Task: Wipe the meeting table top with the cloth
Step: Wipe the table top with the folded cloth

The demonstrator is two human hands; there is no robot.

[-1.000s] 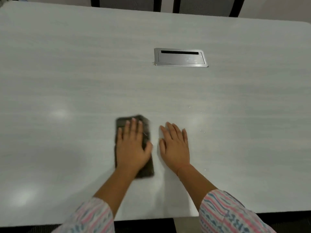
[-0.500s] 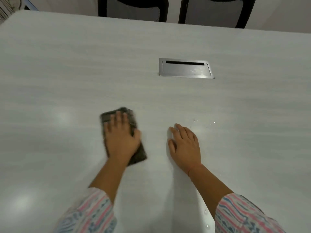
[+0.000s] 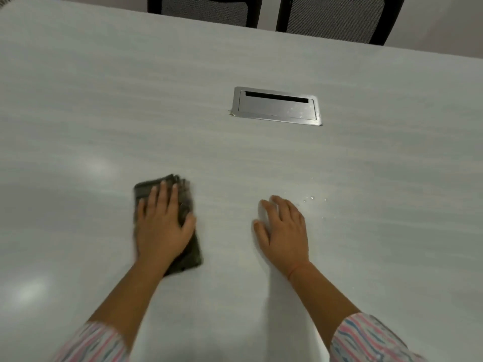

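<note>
The dark folded cloth (image 3: 167,226) lies flat on the pale table top (image 3: 261,158), under the left hand (image 3: 162,226), which presses it with straight fingers slightly apart. The right hand (image 3: 285,231) rests flat beside it, fingers spread. Water drops (image 3: 311,198) lie just beyond the right hand; farther away is a metal cable hatch (image 3: 275,106).

Pale table (image 3: 366,165) bears a cloth (image 3: 143,190) (dark), scattered droplets (image 3: 311,198), inset metal hatch (image 3: 277,108).

Cloth (image 3: 145,191) blurry, pt. hidden; chairs (image 3: 203,9) cropped.
</note>
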